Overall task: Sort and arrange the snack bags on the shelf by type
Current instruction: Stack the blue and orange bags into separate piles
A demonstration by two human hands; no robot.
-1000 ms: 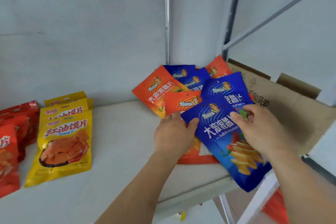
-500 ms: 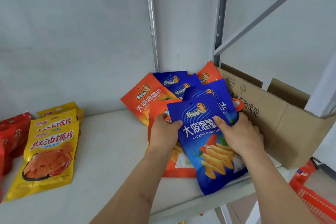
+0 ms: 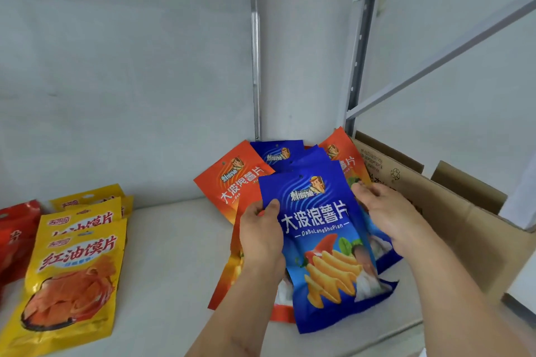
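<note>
Left hand [image 3: 262,236] and right hand [image 3: 388,216] are each closed on an edge of the top blue chip bag [image 3: 324,243], held over the orange bags [image 3: 232,182].

Head view, lower half of frame: both my forearms enter from the bottom edge, bare to the frame edge, no sleeve or cuff showing. My left hand [image 3: 262,236] at lower centre: no glove, no ring, no watch or band at the wrist. My right hand [image 3: 387,216] at centre right: likewise ungloved, no jewellery. Nails short and unpainted where visible.
</note>
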